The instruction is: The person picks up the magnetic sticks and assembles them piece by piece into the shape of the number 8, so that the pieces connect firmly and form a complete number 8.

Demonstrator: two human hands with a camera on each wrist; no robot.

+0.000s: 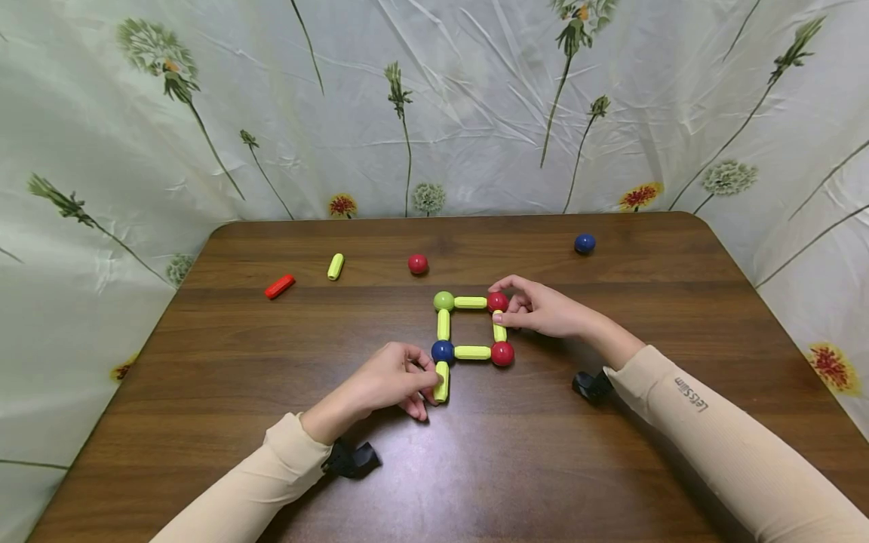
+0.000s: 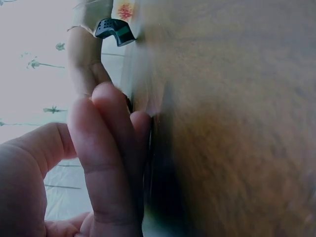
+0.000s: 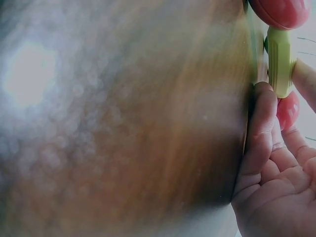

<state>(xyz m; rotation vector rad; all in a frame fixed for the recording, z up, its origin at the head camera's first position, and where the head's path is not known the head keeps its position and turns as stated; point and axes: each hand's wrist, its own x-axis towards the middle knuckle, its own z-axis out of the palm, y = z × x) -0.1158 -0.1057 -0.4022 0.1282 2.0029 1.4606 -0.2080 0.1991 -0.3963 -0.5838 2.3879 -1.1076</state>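
Observation:
A flat square of four-sided shape lies on the table, built of yellow rods and balls. Its corners are a green ball (image 1: pixel 443 302), a blue ball (image 1: pixel 443 351), a lower red ball (image 1: pixel 502 354) and an upper red ball (image 1: pixel 496 301). My left hand (image 1: pixel 388 382) pinches a yellow rod (image 1: pixel 441 386) whose far end meets the blue ball. At the upper red ball, my right hand (image 1: pixel 548 310) grips the corner, index finger on the ball and thumb against the right side rod (image 3: pixel 280 61). In the left wrist view the pinched rod is hidden.
Farther back on the wooden table (image 1: pixel 271 362) lie a red rod (image 1: pixel 280 286), a loose yellow rod (image 1: pixel 336 267), a loose red ball (image 1: pixel 418 264) and a loose blue ball (image 1: pixel 584 243). A flowered cloth (image 1: pixel 475 98) hangs behind the table's far edge.

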